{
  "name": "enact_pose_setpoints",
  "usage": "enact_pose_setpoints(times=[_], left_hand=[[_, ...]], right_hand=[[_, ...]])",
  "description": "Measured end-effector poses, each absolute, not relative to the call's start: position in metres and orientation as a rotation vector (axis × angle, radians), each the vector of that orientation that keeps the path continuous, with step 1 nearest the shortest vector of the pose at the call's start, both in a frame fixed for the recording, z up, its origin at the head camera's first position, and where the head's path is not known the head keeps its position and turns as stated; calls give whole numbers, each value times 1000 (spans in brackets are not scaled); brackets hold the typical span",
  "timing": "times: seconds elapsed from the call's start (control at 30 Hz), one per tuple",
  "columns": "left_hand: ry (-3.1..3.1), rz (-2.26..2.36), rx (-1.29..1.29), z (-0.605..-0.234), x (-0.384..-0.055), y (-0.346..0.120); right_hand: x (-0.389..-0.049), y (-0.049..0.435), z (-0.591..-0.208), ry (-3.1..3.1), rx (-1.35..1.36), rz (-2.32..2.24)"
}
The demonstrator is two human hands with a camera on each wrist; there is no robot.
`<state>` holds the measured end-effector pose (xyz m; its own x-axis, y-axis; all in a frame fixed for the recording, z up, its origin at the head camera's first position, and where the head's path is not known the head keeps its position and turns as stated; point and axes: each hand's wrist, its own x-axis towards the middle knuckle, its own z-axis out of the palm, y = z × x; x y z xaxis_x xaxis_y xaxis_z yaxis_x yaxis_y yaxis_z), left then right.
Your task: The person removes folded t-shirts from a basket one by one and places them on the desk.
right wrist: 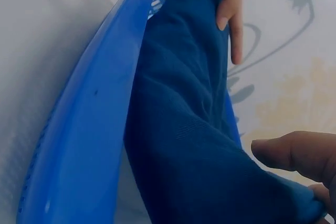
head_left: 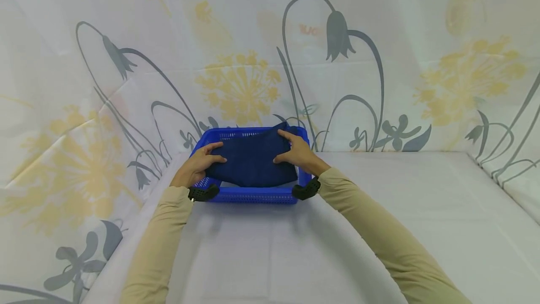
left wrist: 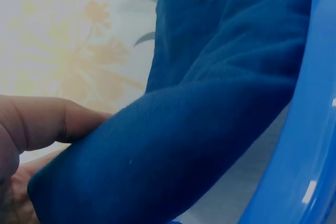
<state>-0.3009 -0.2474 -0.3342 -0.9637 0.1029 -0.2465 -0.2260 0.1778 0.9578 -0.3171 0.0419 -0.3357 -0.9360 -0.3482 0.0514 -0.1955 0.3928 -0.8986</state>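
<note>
A folded dark blue cloth (head_left: 253,161) lies across a blue plastic basket (head_left: 249,192), partly inside its rim. At the left end, my left hand (head_left: 196,165) grips the cloth between thumb and fingers. My right hand (head_left: 303,155) holds the opposite end, where a corner of the fabric sticks up over the far rim. In the left wrist view the cloth (left wrist: 152,150) shows a thick rounded fold with the thumb along it. Creases run down the cloth (right wrist: 178,98) in the right wrist view. Some fingers are hidden behind the fabric.
The basket stands on a white-covered table (head_left: 405,210), close to a back wall of floral fabric (head_left: 253,22). The same patterned fabric (head_left: 55,154) hangs along the left side. Both wrists carry black straps (head_left: 204,193) near the basket's front rim.
</note>
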Motion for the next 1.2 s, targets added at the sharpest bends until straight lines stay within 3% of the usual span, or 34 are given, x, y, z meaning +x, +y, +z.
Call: enact_pose_setpoints(times=[1.2], left_hand=[[2058,1921,28,-327,-288,-231]], right_hand=[[-299,79,-323,2489,-574,-1647]])
